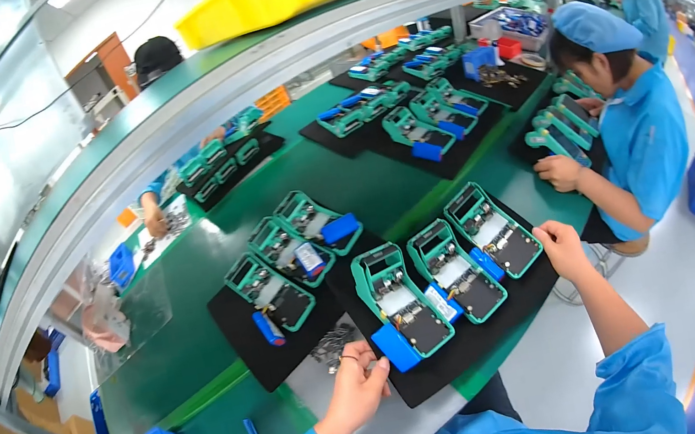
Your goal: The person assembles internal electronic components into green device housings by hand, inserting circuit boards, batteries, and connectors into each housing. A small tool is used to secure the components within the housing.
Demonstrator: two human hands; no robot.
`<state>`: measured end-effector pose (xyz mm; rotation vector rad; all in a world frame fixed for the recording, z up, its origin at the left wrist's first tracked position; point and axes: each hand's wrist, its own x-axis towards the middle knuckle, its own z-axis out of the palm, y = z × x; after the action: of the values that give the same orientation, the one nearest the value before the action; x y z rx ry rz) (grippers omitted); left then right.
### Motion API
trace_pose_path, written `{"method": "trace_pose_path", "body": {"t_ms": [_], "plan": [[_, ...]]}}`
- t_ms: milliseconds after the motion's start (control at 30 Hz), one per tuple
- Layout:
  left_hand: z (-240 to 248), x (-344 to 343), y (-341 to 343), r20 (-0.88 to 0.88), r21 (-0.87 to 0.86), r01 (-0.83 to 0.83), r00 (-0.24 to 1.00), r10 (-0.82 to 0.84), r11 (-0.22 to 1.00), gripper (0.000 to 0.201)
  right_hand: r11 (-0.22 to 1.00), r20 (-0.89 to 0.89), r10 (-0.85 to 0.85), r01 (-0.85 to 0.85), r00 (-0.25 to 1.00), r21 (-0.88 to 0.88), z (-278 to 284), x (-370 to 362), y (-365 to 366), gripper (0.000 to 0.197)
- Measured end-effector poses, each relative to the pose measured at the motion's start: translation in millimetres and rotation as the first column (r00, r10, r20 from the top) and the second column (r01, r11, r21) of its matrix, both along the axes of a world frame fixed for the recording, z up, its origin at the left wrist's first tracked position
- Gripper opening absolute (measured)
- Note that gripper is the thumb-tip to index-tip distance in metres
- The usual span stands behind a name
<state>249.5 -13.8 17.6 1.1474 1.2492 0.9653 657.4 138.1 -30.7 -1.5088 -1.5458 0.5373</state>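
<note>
Long axes pointing away, three open green device housings [458, 276] lie on a black mat [460, 353] at the surface's [192, 361] near edge, between a curled left hand [360, 393] and nearer right hand [565, 249], their grips unclear.

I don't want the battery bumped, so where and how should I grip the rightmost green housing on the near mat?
The housing is probably best gripped by its long right rim, from the right, since the blue battery lies at its left.

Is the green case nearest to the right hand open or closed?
Open. The green case beside the right hand shows its inner parts, with no cover over them.
</note>
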Motion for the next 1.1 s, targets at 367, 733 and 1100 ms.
{"method": "trace_pose_path", "body": {"t_ms": [367, 733, 1100], "plan": [[-30.0, 72.1, 39.9, 0.143, -0.301, 0.040, 0.990, 0.004, 0.953, 0.036, 0.924, -0.038, -0.333, 0.334, 0.942, 0.187, -33.9, 59.5, 43.9, 0.018], [-48.0, 145.6, 75.7, 0.262, -0.136, 0.147, 0.959, -0.107, 0.980, 0.069, 0.910, -0.069, -0.122, 0.139, 0.990, 0.392, 2.7, -36.7, 5.5, 0.026], [-42.7, 38.2, 40.9, 0.074, 0.001, 0.226, 0.972, -0.225, 0.974, 0.053, 0.880, 0.254, 0.180, -0.271, 0.950, 0.391, -2.7, -156.6, -94.2, 0.036]]}}
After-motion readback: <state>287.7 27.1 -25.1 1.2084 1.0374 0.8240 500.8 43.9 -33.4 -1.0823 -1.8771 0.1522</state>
